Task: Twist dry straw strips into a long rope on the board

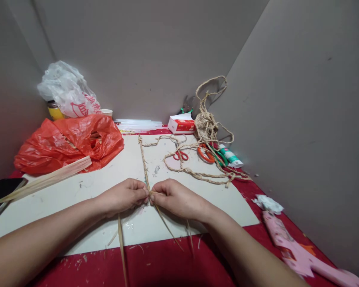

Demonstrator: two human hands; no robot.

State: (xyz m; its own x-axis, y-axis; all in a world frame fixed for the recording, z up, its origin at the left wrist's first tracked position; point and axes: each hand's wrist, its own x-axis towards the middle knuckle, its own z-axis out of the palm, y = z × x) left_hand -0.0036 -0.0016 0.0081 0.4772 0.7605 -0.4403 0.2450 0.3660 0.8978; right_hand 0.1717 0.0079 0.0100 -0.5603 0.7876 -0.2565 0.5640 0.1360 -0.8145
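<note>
A thin braid of straw-coloured fibre runs down the middle of a white board. My left hand pinches its near end from the left, fingers closed. From the other side my right hand pinches the same spot, thumb and forefinger pressed together on a strand. The two hands almost touch. Loose fibre strands hang from the fingers toward the board's near edge, one long strand dropping below my left hand. My fingers partly hide the end of the braid.
A red plastic bag and a flat strip of dry fibre lie left, near a phone. A heap of braided cord, red-handled scissors and a tissue box are back right. A pink glue gun lies right.
</note>
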